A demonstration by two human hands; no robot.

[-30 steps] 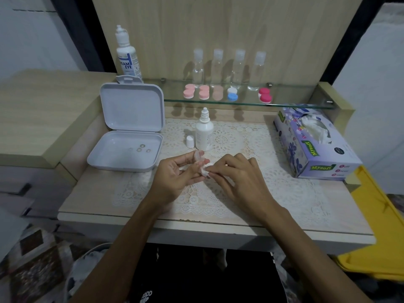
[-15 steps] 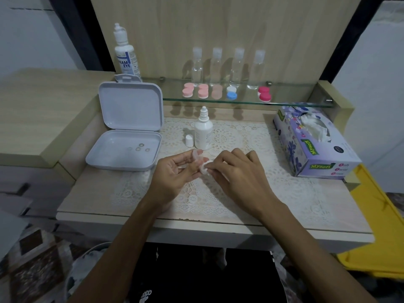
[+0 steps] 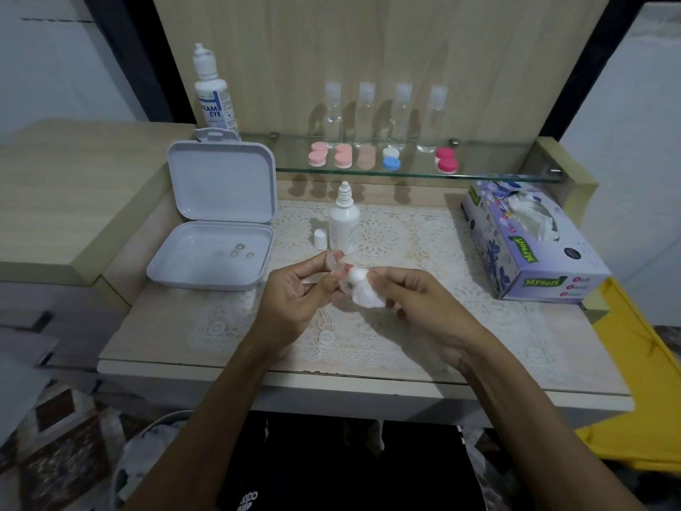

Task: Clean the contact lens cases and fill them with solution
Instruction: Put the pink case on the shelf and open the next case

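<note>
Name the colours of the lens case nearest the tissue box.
Red and white lens case, head view.

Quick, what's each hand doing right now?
Left hand: holds a clear lens case.
Right hand: pinches a wad of white tissue at the case.

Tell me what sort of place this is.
Probably a home dressing table or vanity corner set up for contact lens care. A glass shelf holds coloured lens cases and small clear bottles, and a lace mat and a tissue box sit on the wooden top.
</note>
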